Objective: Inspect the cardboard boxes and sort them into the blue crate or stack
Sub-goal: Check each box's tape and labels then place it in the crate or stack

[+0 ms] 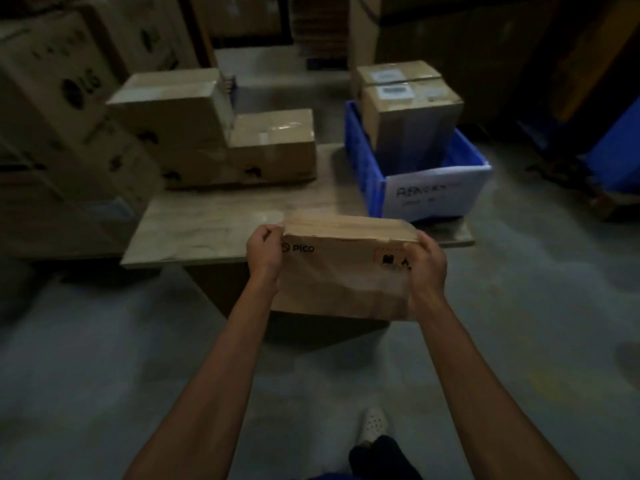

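Left hand (pixel 265 252) is curled round the left end of a PICO-marked cardboard box (pixel 343 275), and the right end is gripped in the same way by the right hand (pixel 428 261); the box is held in the air at the near edge of a low table (pixel 207 230). At the table's far right a blue crate (pixel 363 174) is seen with a labelled box (pixel 412 116) standing in it, and at the far left a stack of boxes (pixel 221 133) is set

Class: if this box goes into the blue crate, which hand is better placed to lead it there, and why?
Probably right. The right hand grips the box at its right end, the side nearer the crate; the left hand is farther.
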Tool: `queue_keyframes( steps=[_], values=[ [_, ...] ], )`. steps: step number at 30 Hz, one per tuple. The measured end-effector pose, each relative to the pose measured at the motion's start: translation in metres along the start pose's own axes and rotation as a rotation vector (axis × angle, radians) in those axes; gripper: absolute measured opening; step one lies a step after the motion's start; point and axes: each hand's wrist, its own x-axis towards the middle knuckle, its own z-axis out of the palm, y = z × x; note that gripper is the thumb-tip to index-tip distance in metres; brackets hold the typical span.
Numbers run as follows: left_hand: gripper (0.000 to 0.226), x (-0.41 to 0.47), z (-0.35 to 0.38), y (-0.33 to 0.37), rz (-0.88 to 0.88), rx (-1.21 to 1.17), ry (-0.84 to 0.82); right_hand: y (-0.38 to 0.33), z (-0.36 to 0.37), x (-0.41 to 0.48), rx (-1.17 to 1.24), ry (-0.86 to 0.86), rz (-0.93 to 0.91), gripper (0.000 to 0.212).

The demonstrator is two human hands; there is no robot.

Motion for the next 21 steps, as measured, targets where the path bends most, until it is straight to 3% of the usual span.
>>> queue_keyframes(
  steps=[9, 12, 16, 21],
  values=[
    [0.006, 0.094, -0.051, -0.012, -0.011, -0.095, 0.209, -0.015, 0.099, 0.053, 0.057, -0.284, 0.003, 0.032],
    [0.016, 0.126, -0.049, -0.027, -0.067, -0.109, 0.205, -0.005, 0.117, 0.072, -0.003, -0.386, 0.036, 0.030],
    [0.021, 0.152, -0.046, -0.063, -0.124, 0.002, 0.204, 0.016, 0.131, 0.090, -0.165, -0.471, 0.053, 0.032],
    [0.027, 0.169, -0.043, -0.084, -0.073, 0.227, 0.167, 0.025, 0.148, 0.109, -0.315, -0.542, 0.048, 0.045]
  ],
)
